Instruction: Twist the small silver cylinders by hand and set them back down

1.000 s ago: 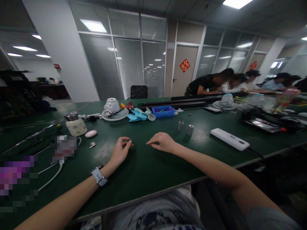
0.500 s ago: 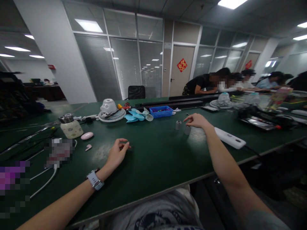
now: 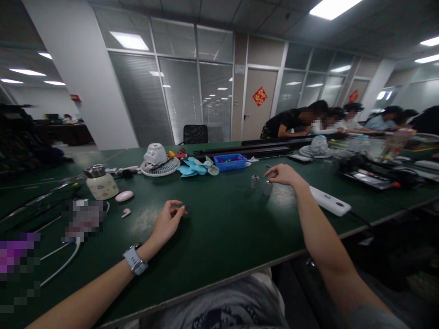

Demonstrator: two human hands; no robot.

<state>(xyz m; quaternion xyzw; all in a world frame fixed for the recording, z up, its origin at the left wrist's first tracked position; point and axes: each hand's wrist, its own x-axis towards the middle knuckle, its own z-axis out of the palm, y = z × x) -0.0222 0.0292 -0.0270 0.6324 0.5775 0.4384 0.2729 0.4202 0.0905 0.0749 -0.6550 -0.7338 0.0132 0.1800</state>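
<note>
My right hand [image 3: 284, 175] reaches over a small silver metal cylinder [image 3: 268, 189] with a narrow top. Its fingertips and thumb close at that top, while the cylinder's body shows below them, upright at table level. A similar metal cylinder [image 3: 254, 182] stands just to the left, untouched. My left hand [image 3: 169, 220] rests on the green table [image 3: 219, 228], loosely curled with thumb and fingers apart and nothing in it. A watch with a grey strap [image 3: 135, 259] is on the left wrist.
A white power strip [image 3: 329, 201] lies right of my right forearm. Farther back are a blue bin [image 3: 230, 165], light-blue fan blades [image 3: 192, 168] and a white fan part [image 3: 156, 155]. A bottle [image 3: 102, 186] and pink case [image 3: 124, 196] stand left. People lean over the table at right.
The view has shifted slightly. More of the cylinder's top shows under my right fingertips. My left hand stays where it was.
</note>
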